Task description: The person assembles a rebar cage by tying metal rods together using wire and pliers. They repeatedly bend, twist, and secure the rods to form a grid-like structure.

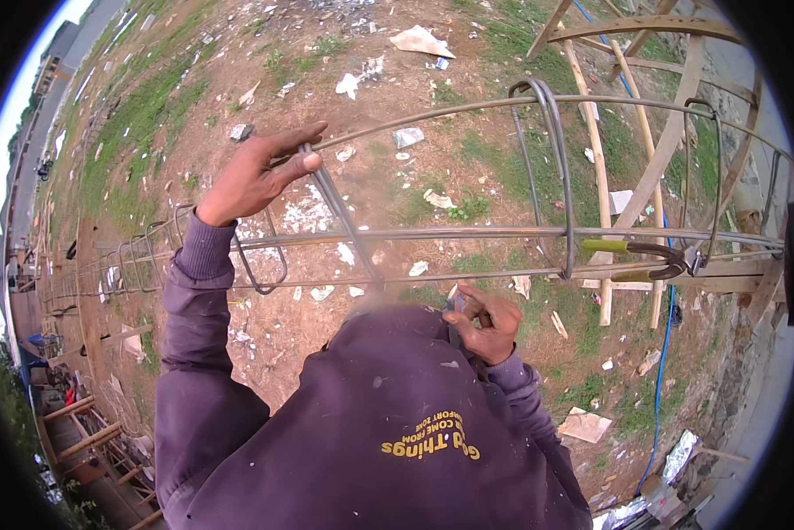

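Observation:
A cage of long steel reinforcing bars [432, 234] runs across in front of me, with bent stirrups around it. My left hand [257, 172] is closed at the top far bar, its thumb and fingers pinching a steel stirrup [337, 201] that slants down toward my chest. The stirrup's lower end looks blurred. Close to my chest, my right hand [490, 325] is closed with bent fingers around something small, partly pale, too hidden to name. To its right, pincers [649, 254] with yellow-green handles rest on the cage bars.
Another stirrup [556, 177] stands around the bars on the right. Timber poles and boards [596, 168] form a frame at the far right. A blue hose [660, 380] lies along the right side. Scraps of litter [422, 41] cover the dirt and grass. More wood [88, 442] lies lower left.

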